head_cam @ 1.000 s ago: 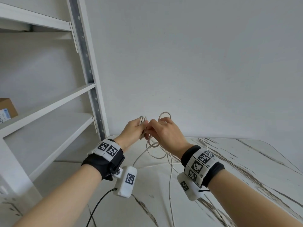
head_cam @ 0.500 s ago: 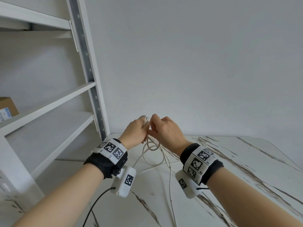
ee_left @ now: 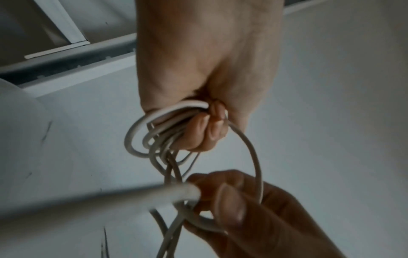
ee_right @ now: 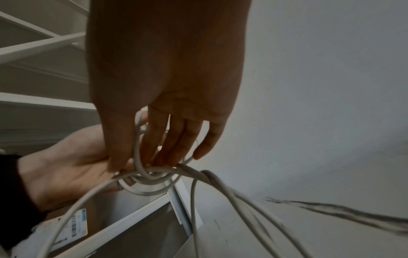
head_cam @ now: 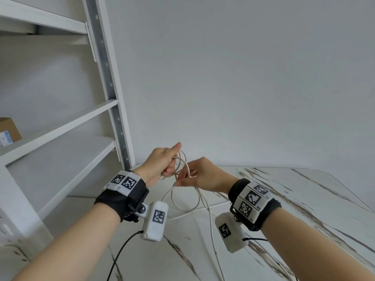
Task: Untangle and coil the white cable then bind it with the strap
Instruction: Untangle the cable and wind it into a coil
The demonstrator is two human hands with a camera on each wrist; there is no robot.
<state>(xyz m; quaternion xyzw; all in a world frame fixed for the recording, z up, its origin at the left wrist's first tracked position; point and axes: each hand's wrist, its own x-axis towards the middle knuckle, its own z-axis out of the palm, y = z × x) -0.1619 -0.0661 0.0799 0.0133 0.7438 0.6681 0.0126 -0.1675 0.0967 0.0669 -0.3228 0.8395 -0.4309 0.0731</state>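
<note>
Both hands are raised above the marble table [head_cam: 294,201] with the white cable [head_cam: 185,209] between them. My left hand [head_cam: 168,167] is a fist round a bundle of several cable loops [ee_left: 128,139]. A little lower and to the right, my right hand [head_cam: 182,179] pinches one strand [ee_right: 138,150] between thumb and fingers. From the two hands a loop hangs down, and loose strands trail to the table and toward me. No strap shows in any view.
White shelving [head_cam: 60,126] stands at the left, with a cardboard box [head_cam: 9,128] on one shelf. A plain wall is behind the table. A black wire [head_cam: 121,252] runs from the left wrist camera down past the table edge.
The hands, touching before, have drawn apart. The left hand rose with the bundle, the right hand dropped slightly right, and a cable loop now spans the gap.
</note>
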